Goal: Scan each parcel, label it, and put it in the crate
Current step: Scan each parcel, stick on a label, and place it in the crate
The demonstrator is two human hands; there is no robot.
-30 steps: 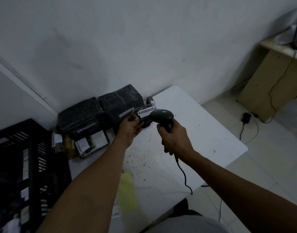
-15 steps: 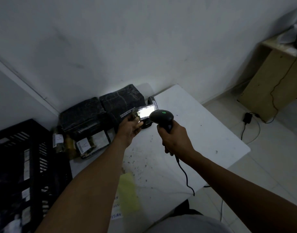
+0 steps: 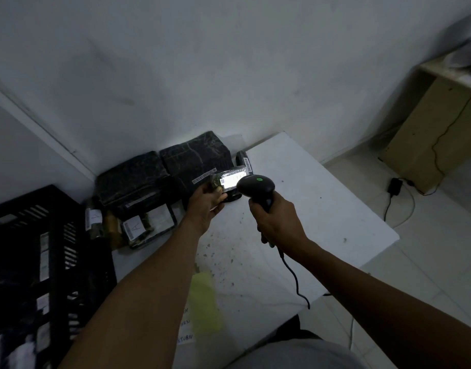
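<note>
My left hand (image 3: 206, 206) holds a small parcel (image 3: 230, 182) in its grip above the far part of the white surface (image 3: 322, 209), fingers curled round its near end, and the parcel's white barcode label glares bright in the scanner's light. My right hand (image 3: 275, 222) has its grip closed round the handle of the black scanner (image 3: 255, 186), whose head sits just beside the parcel and shows a green dot on top. The scanner's cable (image 3: 295, 283) hangs from under my right hand and runs off the surface's near edge.

Beyond the parcel, against the wall, lie two large black wrapped parcels (image 3: 170, 171) side by side, one carrying a barcode strip. A narrow dark item with a label (image 3: 243, 162) stands just beyond the parcel; I cannot tell what it is. Left of the parcel and nearer me, smaller packets with white labels (image 3: 133, 227) lie in a heap. The black crate (image 3: 50, 251) stands well left of the parcel, its inside too dark to read beyond a few pale labels. Nearer me than the parcel, a yellow sheet (image 3: 205, 302) lies blurred, partly behind my left forearm, with white slips (image 3: 186, 338) whose writing is cut off. Dark specks spot the surface. A wooden cabinet (image 3: 428, 123) far right of the parcel is cut by the frame.
</note>
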